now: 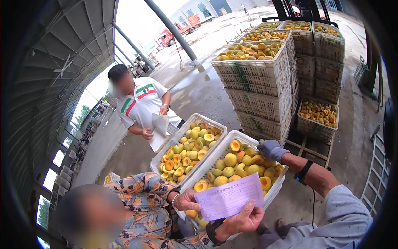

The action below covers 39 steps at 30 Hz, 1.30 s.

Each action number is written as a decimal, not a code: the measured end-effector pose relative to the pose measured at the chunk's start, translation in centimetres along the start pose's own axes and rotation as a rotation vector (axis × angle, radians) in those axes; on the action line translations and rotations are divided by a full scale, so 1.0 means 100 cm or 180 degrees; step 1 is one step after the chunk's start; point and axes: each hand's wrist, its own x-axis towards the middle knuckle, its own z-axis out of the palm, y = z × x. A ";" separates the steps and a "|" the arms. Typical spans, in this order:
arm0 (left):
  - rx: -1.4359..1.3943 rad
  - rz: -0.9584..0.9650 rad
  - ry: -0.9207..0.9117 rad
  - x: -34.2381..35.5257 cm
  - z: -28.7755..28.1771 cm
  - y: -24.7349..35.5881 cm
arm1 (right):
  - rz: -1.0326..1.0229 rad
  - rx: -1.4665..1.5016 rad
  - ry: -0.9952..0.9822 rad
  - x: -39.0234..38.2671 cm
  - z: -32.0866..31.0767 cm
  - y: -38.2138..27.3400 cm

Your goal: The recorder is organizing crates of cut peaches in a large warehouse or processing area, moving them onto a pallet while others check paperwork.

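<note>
My right hand (269,150), in a grey glove with a dark band on the wrist, is closed on the rim of a white plastic crate (281,177) of halved yellow-orange fruit (230,162). My left hand is not seen. Across this crate, a person in a patterned shirt (145,186) holds a pink printed paper slip (229,197) in both bare hands, over the fruit. A second crate (222,128) of similar fruit stands beside the first, on its left.
A person in a white shirt (141,106) holds white sheets (159,133) behind the crates. Tall stacks of fruit crates (257,99) on a pallet (306,151) stand behind, right. A metal frame (375,174) lies at far right. A post (182,41) and red truck (168,37) are farther off.
</note>
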 end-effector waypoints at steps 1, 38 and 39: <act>0.0006 0.0000 -0.0016 0.000 0.001 -0.001 | 0.0009 -0.0018 0.0006 0.000 0.000 0.000; -0.0307 -0.0962 0.0038 0.007 -0.009 0.023 | 0.0008 -0.0409 0.0352 -0.006 0.008 -0.005; -0.0347 -0.0998 0.0056 0.007 -0.009 0.023 | 0.0034 -0.0414 0.0328 -0.005 0.009 -0.007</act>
